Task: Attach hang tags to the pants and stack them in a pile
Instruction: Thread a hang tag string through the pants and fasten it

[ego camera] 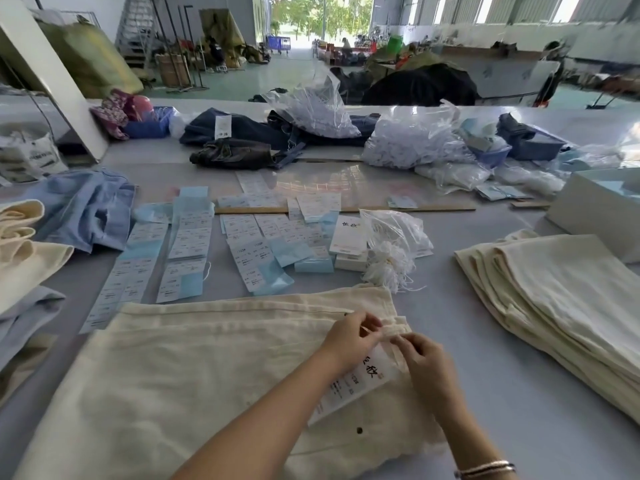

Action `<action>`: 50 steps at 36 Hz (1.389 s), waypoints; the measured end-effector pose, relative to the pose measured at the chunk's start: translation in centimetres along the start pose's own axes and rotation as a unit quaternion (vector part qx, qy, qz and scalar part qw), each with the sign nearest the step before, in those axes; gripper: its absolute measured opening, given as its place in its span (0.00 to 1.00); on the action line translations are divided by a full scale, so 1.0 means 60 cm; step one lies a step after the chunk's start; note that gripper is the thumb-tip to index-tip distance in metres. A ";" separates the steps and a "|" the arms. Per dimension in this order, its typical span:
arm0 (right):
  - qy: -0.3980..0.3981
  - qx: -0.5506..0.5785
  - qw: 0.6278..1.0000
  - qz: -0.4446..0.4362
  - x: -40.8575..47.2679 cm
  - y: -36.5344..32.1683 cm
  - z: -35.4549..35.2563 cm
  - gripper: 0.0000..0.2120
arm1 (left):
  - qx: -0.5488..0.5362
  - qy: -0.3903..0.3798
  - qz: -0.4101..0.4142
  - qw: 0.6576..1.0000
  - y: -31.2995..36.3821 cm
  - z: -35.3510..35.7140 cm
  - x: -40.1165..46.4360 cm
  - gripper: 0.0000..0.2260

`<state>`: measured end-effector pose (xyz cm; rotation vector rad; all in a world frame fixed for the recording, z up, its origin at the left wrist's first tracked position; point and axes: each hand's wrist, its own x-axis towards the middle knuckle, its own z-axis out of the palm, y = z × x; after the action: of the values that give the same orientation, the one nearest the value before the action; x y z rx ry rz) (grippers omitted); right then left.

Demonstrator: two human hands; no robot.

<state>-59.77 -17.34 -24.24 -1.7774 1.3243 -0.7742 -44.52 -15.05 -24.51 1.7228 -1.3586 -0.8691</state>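
Rows of loose tags (194,244) and a clear bag of white strings (394,233) lie on the table (485,317) beyond cream pants (180,368), with a cream pile (561,303) right. Left hand (349,336) and right hand (420,358) both pinch the waistband's belt loop (393,329), fingers curled, above a white hang tag (356,386) lying on the pants.

Print on hang tag (353,384) too small to read, top end hidden under right hand (424,358). Cream pants (194,368) cut off at 6-7 o'clock edge. Stacked pile (568,306) runs off frame at 3 o'clock.
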 end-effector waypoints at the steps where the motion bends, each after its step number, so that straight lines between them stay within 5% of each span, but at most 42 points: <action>1: -0.005 -0.032 0.999 0.018 -0.001 0.007 0.001 0.10 | 0.042 -0.001 0.000 0.999 0.000 0.010 0.005 0.08; 6: 0.025 -0.179 0.983 0.031 -0.004 0.012 0.025 0.08 | 0.159 0.037 -0.004 0.987 0.005 0.025 0.018 0.09; 18: 0.028 -0.187 0.981 0.048 0.008 0.000 0.029 0.09 | 0.213 0.089 0.067 0.971 -0.007 0.019 0.025 0.09; 23: -0.032 -0.193 0.976 0.099 0.037 -0.020 0.023 0.11 | 0.110 0.107 0.086 0.984 -0.003 0.020 0.018 0.07; 30: 0.078 -0.114 0.988 0.073 0.020 -0.023 0.057 0.12 | -0.025 0.095 0.053 0.994 -0.027 0.024 0.005 0.03; 34: 0.121 -0.108 0.985 0.059 0.011 -0.020 0.067 0.11 | -0.139 0.060 -0.039 0.988 -0.023 0.005 0.018 0.07; 37: 0.126 -0.108 0.985 0.042 0.009 -0.018 0.067 0.10 | -0.141 0.007 -0.044 0.989 -0.027 -0.004 0.024 0.07; 44: 0.116 -0.115 0.986 0.033 0.009 -0.010 0.073 0.11 | -0.171 0.050 -0.071 0.981 -0.026 0.013 0.031 0.02; 47: 0.105 -0.093 0.990 0.033 0.013 -0.005 0.072 0.10 | -0.248 0.049 -0.109 0.961 -0.021 0.011 0.033 0.03; 50: 0.086 0.001 0.995 0.044 0.017 0.001 0.065 0.09 | -0.392 0.083 -0.164 0.901 -0.021 -0.003 0.034 0.05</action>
<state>-56.30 -17.45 -26.28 -1.6689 1.5033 -0.8959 -43.35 -16.84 -25.64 1.3337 -0.4743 -1.2126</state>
